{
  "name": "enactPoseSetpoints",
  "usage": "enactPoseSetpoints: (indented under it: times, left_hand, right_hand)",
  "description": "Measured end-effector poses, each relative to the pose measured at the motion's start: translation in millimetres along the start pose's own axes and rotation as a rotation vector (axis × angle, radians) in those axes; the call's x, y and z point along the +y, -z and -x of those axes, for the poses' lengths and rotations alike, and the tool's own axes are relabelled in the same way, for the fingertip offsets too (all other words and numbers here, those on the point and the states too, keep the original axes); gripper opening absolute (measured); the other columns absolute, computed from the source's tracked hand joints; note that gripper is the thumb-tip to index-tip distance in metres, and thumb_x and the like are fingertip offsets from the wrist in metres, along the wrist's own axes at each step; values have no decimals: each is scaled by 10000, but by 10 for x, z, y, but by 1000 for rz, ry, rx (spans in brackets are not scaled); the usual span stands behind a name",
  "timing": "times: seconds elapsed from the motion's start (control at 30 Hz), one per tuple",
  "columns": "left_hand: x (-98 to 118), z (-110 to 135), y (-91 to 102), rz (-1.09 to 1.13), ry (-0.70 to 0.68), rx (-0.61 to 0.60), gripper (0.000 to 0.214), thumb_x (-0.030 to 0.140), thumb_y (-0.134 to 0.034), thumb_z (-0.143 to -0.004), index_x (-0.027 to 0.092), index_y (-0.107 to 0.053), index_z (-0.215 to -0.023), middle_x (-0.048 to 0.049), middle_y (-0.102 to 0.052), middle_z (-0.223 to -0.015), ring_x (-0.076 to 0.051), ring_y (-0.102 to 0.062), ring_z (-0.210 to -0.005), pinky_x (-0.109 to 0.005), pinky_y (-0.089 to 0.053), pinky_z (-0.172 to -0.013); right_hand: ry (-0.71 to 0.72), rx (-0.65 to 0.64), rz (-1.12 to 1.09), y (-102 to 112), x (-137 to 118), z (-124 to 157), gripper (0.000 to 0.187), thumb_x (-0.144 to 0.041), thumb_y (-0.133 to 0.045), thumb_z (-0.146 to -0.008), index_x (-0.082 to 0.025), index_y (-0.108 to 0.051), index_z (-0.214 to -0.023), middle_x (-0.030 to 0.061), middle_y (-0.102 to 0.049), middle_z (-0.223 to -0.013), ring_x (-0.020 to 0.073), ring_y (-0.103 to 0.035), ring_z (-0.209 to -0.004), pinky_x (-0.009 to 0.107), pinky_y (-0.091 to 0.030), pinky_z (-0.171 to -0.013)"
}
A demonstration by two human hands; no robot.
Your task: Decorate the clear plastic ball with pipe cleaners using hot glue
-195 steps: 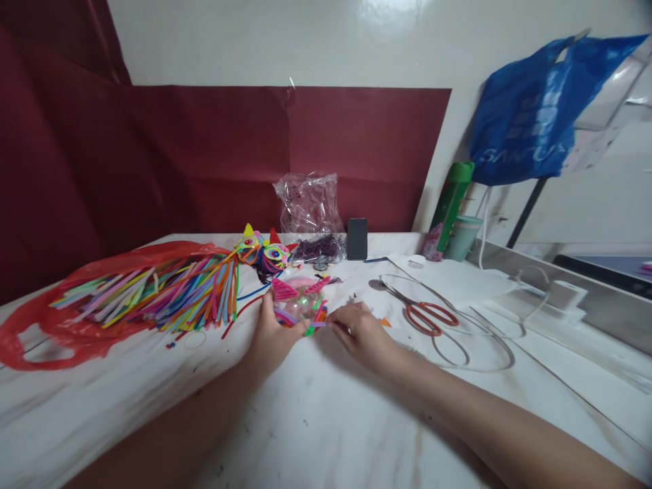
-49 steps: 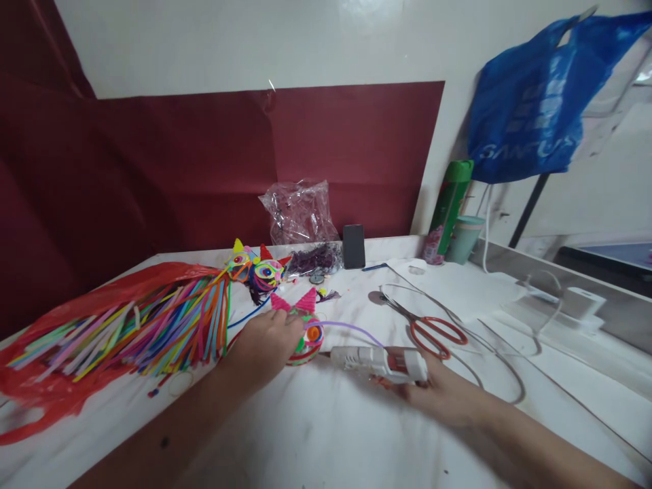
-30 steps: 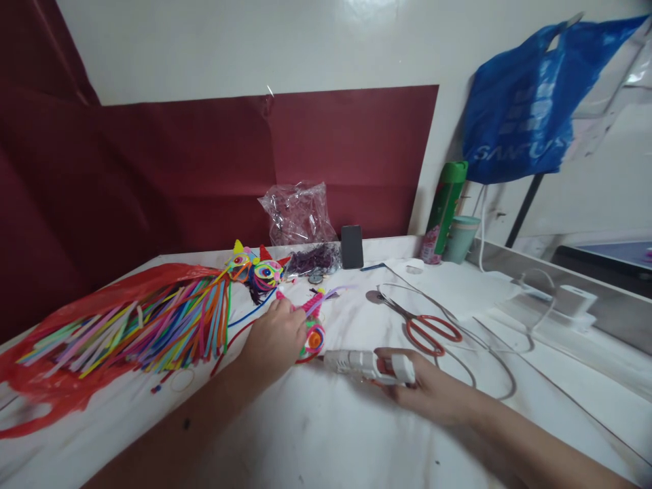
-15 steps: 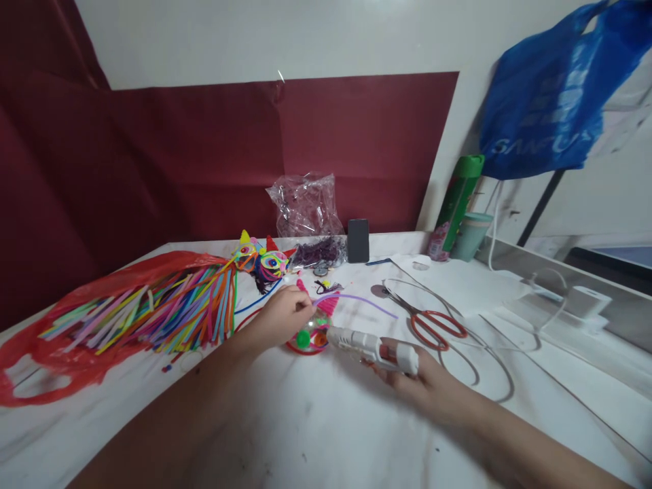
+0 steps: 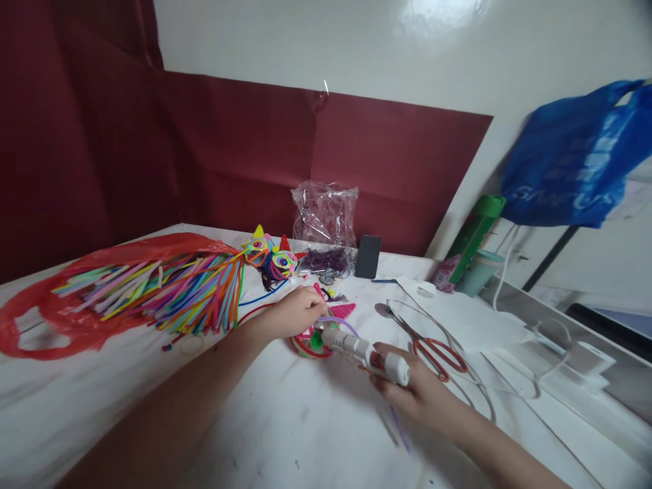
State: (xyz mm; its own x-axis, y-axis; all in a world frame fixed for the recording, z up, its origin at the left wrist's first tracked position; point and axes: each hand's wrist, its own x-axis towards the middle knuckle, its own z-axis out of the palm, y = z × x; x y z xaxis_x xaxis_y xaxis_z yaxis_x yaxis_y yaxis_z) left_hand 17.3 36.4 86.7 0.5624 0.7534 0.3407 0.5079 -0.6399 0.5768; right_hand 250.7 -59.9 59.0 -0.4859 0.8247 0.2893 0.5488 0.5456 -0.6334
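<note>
My left hand (image 5: 295, 314) is closed over a small round craft figure (image 5: 312, 337) wrapped in coloured pipe cleaners, with a pink ear (image 5: 343, 310) sticking out, and holds it down on the white table (image 5: 285, 435). My right hand (image 5: 407, 390) grips a white glue gun (image 5: 364, 351). The gun's nozzle points left and touches the figure beside a green pompom. A purple pipe cleaner (image 5: 340, 323) arcs over the gun near the figure.
A red bag of coloured pipe cleaners (image 5: 153, 288) lies at the left. A finished colourful figure (image 5: 272, 258), a clear plastic bag (image 5: 326, 214) and a dark phone (image 5: 367, 257) stand behind. Red-handled scissors (image 5: 432, 343) and wire loops lie at the right.
My right hand picked up the glue gun and brought its nozzle onto the figure. My left hand turned the figure under its fingers. The camera swung to the left.
</note>
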Motion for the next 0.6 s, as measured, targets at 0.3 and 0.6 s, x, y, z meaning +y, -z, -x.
enactPoseSetpoints:
  times: [0.3,0.6]
  left_hand:
    - [-34,27,70,50,-30,-37,292,85,-448,-762,174,-726,-764,-54,-694,-896,-169,-614,-883,-275,-472,-828]
    - [-18,18,57,49,-62,-48,243,136,-484,-814,151,-726,-795,-77,-677,-900,-180,-613,-898,-289,-467,-850]
  right_hand:
    - [-32,5,99,71,-101,-34,63,-200,-474,-811,-201,-484,-749,-12,-536,-685,139,-497,-614,233,-385,-558]
    - [-16,25,57,38,-57,-19,77,-206,-475,-818,-202,-484,-742,-7,-548,-676,139,-502,-601,230,-396,-549]
